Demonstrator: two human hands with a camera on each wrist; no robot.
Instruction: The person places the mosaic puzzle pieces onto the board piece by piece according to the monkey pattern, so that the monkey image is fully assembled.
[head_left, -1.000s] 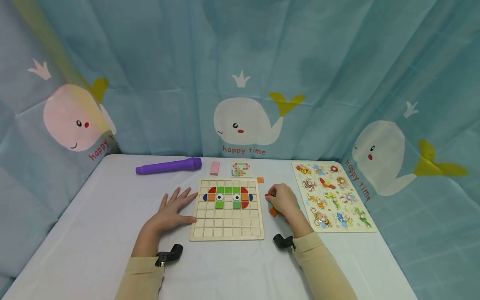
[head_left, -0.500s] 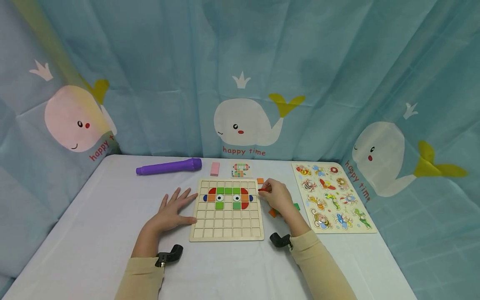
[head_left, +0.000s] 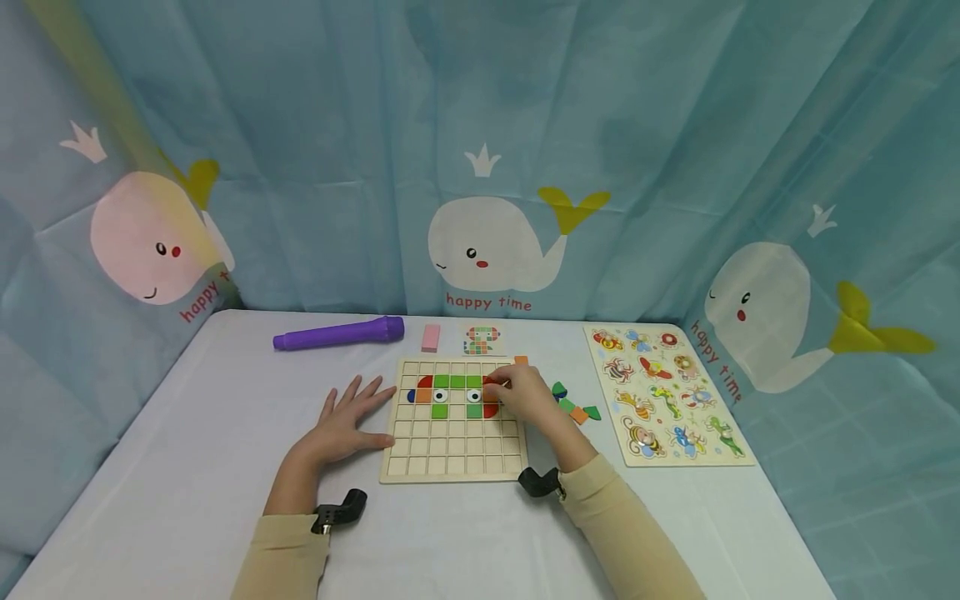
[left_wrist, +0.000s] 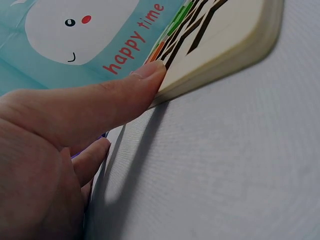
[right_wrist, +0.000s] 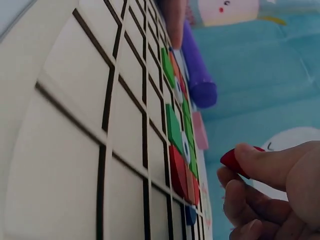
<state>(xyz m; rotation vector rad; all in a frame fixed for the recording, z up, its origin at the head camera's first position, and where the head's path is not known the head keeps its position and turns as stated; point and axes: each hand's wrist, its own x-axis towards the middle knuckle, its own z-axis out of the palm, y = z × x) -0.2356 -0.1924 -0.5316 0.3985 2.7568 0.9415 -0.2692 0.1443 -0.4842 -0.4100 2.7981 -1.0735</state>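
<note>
A wooden grid board point(head_left: 459, 458) lies on the table, with several coloured tiles set in its upper cells, two of them eye tiles point(head_left: 474, 396). My left hand point(head_left: 341, 425) rests flat with spread fingers at the board's left side; in the left wrist view its thumb point(left_wrist: 125, 95) presses on the board's edge. Above the board's upper right part, my right hand point(head_left: 531, 400) pinches a red tile with a curved edge point(right_wrist: 231, 161) between thumb and fingers. The right wrist view shows that tile held clear of the board. In the head view my right fingers cover some tiles.
Loose green, orange and blue tiles point(head_left: 579, 414) lie right of the board, and an orange square point(head_left: 521, 360) sits at its upper right corner. Behind are a purple stick point(head_left: 337, 333), a pink block point(head_left: 431, 338) and a pattern card point(head_left: 481, 339). An insect puzzle board point(head_left: 667, 396) lies at right.
My right hand has moved left from the loose tiles to over the board, carrying the red tile. The loose tiles are now uncovered and lie slightly shifted. My left hand has stayed put.
</note>
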